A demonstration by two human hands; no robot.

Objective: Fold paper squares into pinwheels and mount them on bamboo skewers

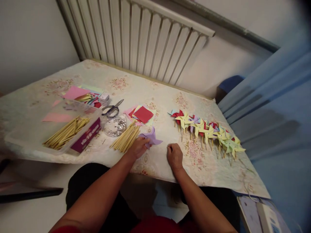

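My left hand (139, 147) pinches a folded purple paper piece (152, 136) on the table, just right of a loose bundle of wooden sticks (126, 138). My right hand (174, 156) rests on the table near the front edge with its fingers curled in; whether anything is in them is hidden. A stack of cut paper squares with a red one on top (143, 114) lies behind the purple piece. A row of several finished paper pinwheels on sticks (206, 129) lies to the right of my right hand.
A clear plastic box (36, 136) holding more sticks (66, 131) sits at the left, with coloured paper sheets (80, 94) behind it. Scissors (112, 109) and a round clear lid of small pins (114, 126) lie mid-table. A radiator (136, 35) stands behind; blue fabric (274, 106) is at right.
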